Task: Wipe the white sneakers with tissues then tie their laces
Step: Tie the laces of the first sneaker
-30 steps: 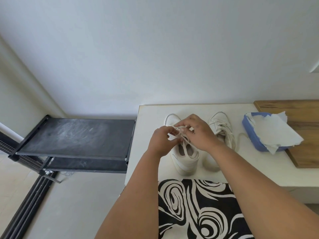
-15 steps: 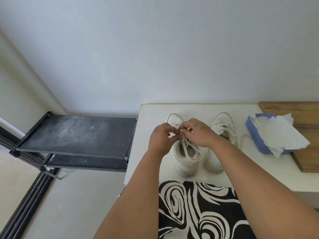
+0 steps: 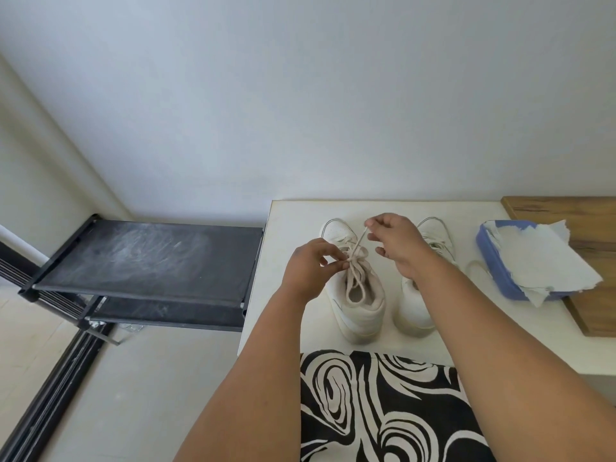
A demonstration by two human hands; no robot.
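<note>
At frame centre, the left sneaker [image 3: 356, 295] on the white table [image 3: 290, 295]: my left hand [image 3: 308, 270] pinches its lace knot [image 3: 354, 260]; my right hand [image 3: 396, 241] pinches the lace end [image 3: 361, 235], running up-right from the knot. Right sneaker [image 3: 420, 295] looks untied; tissues [image 3: 540, 261] at right.

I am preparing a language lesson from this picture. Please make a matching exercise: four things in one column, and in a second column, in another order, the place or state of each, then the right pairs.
Things:
1. left sneaker
2. right sneaker
3. tissues
4. black rack

Places or states:
A. lying on the blue box, right side of the table
B. standing beside the table, on its left
C. both hands are working on its lace
D. partly hidden behind the right hand, lace trailing on the table

Pairs: 1-C, 2-D, 3-A, 4-B
</note>
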